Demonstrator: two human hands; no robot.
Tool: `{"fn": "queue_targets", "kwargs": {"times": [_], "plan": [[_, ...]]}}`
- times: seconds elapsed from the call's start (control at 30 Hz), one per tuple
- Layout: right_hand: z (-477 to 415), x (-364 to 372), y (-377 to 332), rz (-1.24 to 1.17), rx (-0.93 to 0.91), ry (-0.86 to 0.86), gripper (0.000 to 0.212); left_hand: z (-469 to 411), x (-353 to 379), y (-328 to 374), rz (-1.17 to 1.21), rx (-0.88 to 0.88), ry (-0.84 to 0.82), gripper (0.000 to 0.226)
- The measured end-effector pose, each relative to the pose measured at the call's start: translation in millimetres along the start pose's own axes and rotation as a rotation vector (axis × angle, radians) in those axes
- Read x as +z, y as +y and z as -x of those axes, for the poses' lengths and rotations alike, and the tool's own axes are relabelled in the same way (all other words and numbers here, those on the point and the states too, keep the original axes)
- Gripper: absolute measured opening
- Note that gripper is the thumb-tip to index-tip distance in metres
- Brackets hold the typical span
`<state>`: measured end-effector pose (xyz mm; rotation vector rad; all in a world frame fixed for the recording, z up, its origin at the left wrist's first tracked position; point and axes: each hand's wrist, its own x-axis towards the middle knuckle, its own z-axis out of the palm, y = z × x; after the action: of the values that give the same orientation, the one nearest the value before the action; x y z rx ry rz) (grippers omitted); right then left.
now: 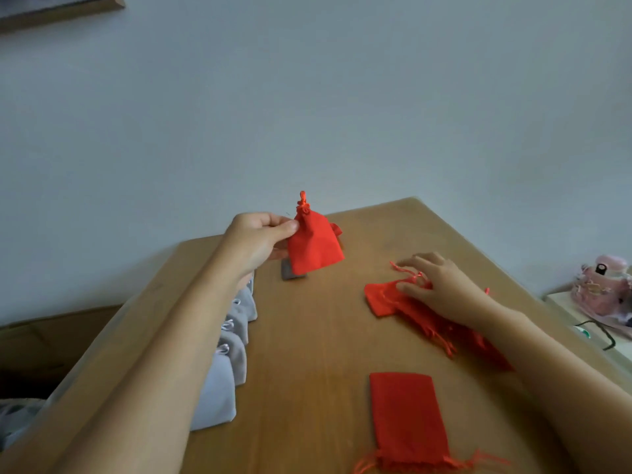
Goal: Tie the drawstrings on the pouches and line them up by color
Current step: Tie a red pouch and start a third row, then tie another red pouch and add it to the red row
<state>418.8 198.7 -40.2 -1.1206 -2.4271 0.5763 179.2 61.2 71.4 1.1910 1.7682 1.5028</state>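
My left hand [261, 239] pinches a tied red pouch [314, 242] by its gathered neck and holds it above the far part of the wooden table [307, 336]. Behind it another red pouch [337, 230] peeks out. My right hand [436, 283] rests flat on a pile of untied red pouches [427, 319] at the right, fingertips on the top one near its drawstring. One flat untied red pouch [407, 415] lies near me. A row of tied grey pouches [232, 336] runs along the left, partly hidden by my left arm.
A small dark grey object [290, 273] lies on the table under the raised pouch. A side table at the right holds a pink item [602, 289] and a black cable. The table's far edge meets a pale wall.
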Motion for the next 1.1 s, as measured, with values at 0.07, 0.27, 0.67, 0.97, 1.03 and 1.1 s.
{"fn": "queue_targets", "kwargs": {"times": [0.07,0.27,0.67,0.97,1.03,1.1], "plan": [[-3.7,7.1,5.7,0.037,-0.043,-0.037,0.041,-36.4,15.9,-11.3,-0.026,-0.035,0.041,0.014],[-23.2,15.1,16.2,0.139,-0.096,-0.051,0.04,-124.6,58.0,-56.0,-0.095,-0.192,0.116,0.021],[-39.8,21.5,25.7,0.154,-0.114,-0.034,0.043,-201.1,79.8,-90.9,-0.259,-0.482,0.126,0.022],[-39.7,20.7,24.6,0.167,-0.11,-0.034,0.044,-215.9,82.8,-94.4,-0.515,-0.346,0.245,0.017],[-39.5,20.9,24.5,0.162,-0.107,-0.032,0.044,-218.1,83.7,-88.1,-0.499,-0.305,0.244,0.008],[-39.3,20.8,24.1,0.165,-0.107,-0.034,0.044,-216.9,86.9,-81.9,-0.389,-0.292,0.201,0.007]]}}
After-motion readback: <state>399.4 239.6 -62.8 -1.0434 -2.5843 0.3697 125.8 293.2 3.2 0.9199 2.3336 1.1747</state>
